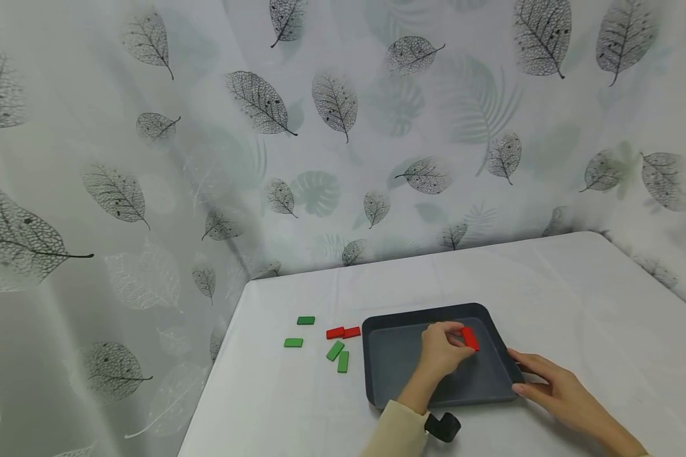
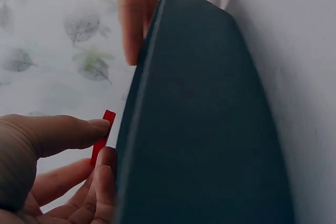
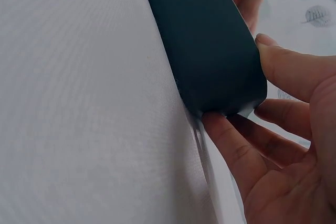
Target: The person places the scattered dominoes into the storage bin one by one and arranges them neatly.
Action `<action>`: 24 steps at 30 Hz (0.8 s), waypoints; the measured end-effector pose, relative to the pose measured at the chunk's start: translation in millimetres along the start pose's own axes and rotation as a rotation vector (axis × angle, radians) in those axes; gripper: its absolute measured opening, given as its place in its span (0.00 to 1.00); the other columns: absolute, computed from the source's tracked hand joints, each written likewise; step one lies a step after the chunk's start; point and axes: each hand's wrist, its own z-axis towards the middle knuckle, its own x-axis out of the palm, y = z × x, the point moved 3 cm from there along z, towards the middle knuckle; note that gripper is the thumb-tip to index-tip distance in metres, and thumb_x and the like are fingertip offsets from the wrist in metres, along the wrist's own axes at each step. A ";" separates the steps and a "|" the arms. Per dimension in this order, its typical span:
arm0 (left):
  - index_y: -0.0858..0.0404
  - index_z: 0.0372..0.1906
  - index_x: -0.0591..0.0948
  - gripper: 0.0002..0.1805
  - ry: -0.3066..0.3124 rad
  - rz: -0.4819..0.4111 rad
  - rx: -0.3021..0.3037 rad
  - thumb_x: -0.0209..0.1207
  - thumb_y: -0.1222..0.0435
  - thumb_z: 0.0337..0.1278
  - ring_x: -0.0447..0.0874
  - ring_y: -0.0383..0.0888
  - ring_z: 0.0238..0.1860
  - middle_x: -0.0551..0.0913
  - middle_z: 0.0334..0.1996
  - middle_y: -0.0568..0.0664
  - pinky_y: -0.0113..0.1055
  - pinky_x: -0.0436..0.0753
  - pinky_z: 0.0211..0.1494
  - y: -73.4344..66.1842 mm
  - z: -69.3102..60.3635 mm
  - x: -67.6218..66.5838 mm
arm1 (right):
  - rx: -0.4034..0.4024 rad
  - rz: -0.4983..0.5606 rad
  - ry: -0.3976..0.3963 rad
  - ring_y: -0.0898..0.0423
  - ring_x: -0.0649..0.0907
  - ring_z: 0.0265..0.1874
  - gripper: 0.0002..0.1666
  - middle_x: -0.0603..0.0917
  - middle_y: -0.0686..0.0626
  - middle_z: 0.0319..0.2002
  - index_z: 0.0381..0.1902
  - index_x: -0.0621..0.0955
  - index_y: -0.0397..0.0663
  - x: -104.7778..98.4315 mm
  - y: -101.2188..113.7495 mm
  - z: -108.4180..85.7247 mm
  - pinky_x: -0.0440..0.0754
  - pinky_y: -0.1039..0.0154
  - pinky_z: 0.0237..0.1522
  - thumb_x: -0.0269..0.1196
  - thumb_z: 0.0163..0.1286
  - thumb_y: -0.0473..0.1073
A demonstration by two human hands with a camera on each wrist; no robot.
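A dark grey rectangular tray (image 1: 393,355) lies on the white table. Over its right half my left hand (image 1: 441,350) pinches a small red rectangular block (image 1: 470,339) between thumb and fingers. The left wrist view shows that red block (image 2: 100,148) held tilted, beside the tray's outer wall (image 2: 194,108). At the tray's near right corner, my right hand (image 1: 557,387) grips the rim. In the right wrist view its thumb (image 3: 294,72) presses one side of the corner and the fingers (image 3: 239,156) bend round the other.
Left of the tray, two more red blocks (image 1: 335,332) lie end to end. Several green blocks (image 1: 293,343) are scattered around them. A leaf-patterned curtain (image 1: 343,158) hangs behind and to the left of the table (image 1: 263,406).
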 end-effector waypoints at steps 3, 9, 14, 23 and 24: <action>0.67 0.45 0.86 0.22 0.002 0.026 -0.027 0.73 0.78 0.36 0.80 0.29 0.23 0.85 0.28 0.45 0.21 0.77 0.27 -0.3 3.4 12.3 | 0.007 -0.002 -0.004 0.80 0.74 0.53 0.35 0.71 0.74 0.59 0.65 0.70 0.29 -0.4 0.4 0.1 0.78 0.80 0.42 0.66 0.60 0.28; 0.68 0.42 0.87 0.21 -0.009 0.069 -0.034 0.73 0.77 0.34 0.79 0.28 0.22 0.84 0.26 0.44 0.20 0.77 0.27 -0.6 5.7 29.3 | 0.034 -0.028 -0.006 0.81 0.73 0.54 0.35 0.71 0.75 0.58 0.65 0.71 0.31 -1.1 1.1 1.0 0.79 0.80 0.42 0.67 0.60 0.31; 0.67 0.39 0.87 0.19 -0.029 0.117 -0.020 0.75 0.76 0.32 0.78 0.28 0.22 0.84 0.26 0.44 0.19 0.76 0.29 -0.3 6.8 35.4 | 0.027 -0.031 -0.010 0.81 0.73 0.54 0.34 0.72 0.75 0.58 0.65 0.71 0.31 -0.6 1.4 1.6 0.80 0.78 0.42 0.67 0.60 0.30; 0.66 0.36 0.88 0.17 -0.035 0.207 0.031 0.77 0.73 0.31 0.78 0.26 0.22 0.84 0.24 0.44 0.17 0.75 0.31 1.6 8.6 44.0 | -0.023 -0.002 -0.020 0.80 0.73 0.55 0.35 0.73 0.72 0.59 0.65 0.71 0.30 1.3 0.1 0.7 0.79 0.80 0.43 0.67 0.59 0.27; 0.66 0.36 0.88 0.17 -0.035 0.211 0.041 0.77 0.73 0.31 0.78 0.26 0.22 0.84 0.23 0.44 0.17 0.75 0.31 1.6 8.5 44.7 | -0.028 -0.002 -0.022 0.80 0.73 0.56 0.35 0.73 0.72 0.59 0.65 0.71 0.30 1.4 0.0 0.8 0.79 0.80 0.43 0.67 0.59 0.27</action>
